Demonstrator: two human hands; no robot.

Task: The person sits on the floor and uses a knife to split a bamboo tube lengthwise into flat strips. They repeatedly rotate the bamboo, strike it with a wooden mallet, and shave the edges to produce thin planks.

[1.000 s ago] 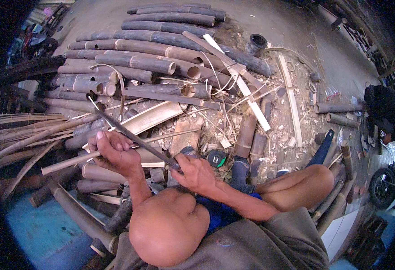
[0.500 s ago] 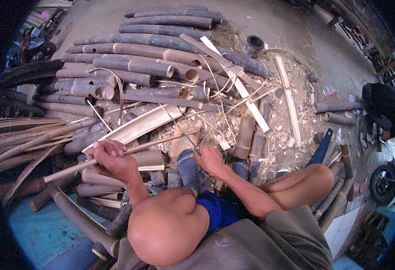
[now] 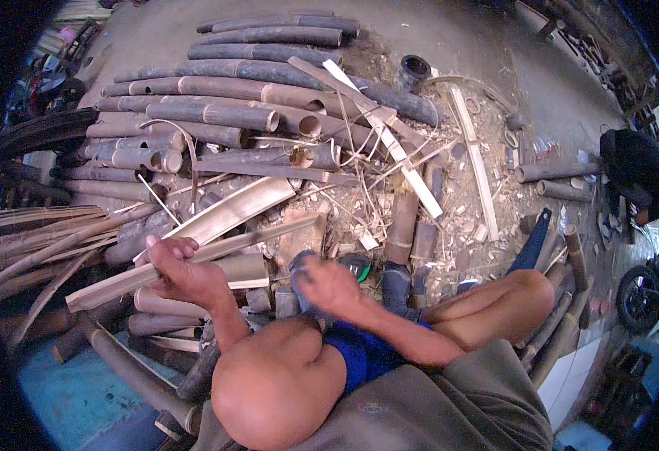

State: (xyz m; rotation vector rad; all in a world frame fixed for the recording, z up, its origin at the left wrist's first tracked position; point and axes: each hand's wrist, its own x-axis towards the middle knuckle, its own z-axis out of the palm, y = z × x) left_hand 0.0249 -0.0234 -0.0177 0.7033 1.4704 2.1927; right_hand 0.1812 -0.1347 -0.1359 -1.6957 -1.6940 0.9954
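My left hand (image 3: 183, 274) is closed round a split bamboo strip (image 3: 108, 290). The strip slants up to the right, and its far end meets a pale wooden block (image 3: 303, 242). My right hand (image 3: 332, 287) is smeared by motion near that block, in front of my dark boot. Its fingers look closed round the knife from the earlier frame, but the thin blade cannot be made out now. Behind the strip lies a wide pale split bamboo piece (image 3: 239, 207). A green and black object (image 3: 356, 267) shows just right of my right hand.
Several dark bamboo poles (image 3: 224, 89) lie across the floor ahead. Shavings (image 3: 457, 188) and pale strips (image 3: 474, 165) cover the ground to the right. A blue-black saw (image 3: 532, 244) stands by my right knee. Another person (image 3: 637, 177) is at the far right, above a motorcycle wheel (image 3: 640, 298).
My right hand has come left and down toward me, and the knife blade no longer shows clearly. The strip in my left hand has turned, showing a broader side. The view has shifted slightly.
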